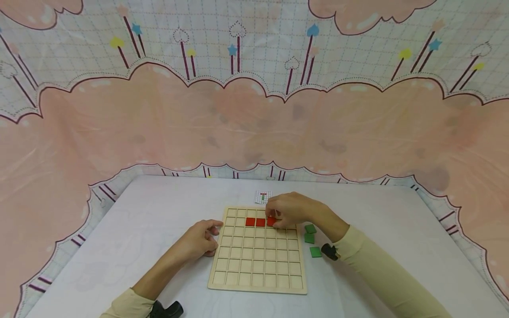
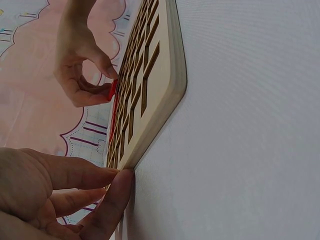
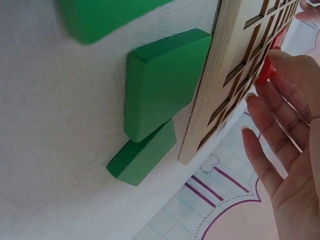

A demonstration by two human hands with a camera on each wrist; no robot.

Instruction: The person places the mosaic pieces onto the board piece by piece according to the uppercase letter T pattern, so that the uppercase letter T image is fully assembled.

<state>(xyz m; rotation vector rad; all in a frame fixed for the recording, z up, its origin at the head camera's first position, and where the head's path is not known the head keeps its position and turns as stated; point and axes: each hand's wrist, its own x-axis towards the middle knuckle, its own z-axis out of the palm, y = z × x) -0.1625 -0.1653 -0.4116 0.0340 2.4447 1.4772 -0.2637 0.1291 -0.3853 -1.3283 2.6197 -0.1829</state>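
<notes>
A square wooden grid board [image 1: 257, 289] lies flat on the table. My right hand [image 1: 293, 209] pinches a red square tile [image 1: 271, 221] between thumb and fingers, over a cell in the board's second row from the far edge. In that row, one red tile [image 1: 250, 221] and another red tile [image 1: 260, 222] sit side by side in cells to its left. In the left wrist view the held red tile [image 2: 113, 90] is tilted up from the board. My left hand [image 1: 197, 239] pinches the board's left edge with thumb and index fingertip.
Three green tiles [image 1: 309, 238] lie right of the board, two of them touching or overlapping. Beyond the far edge is a small pattern card [image 1: 263, 197], partly behind my right hand. White cloth covers the table [image 1: 381, 225]; a patterned curtain [image 1: 254, 123] hangs behind.
</notes>
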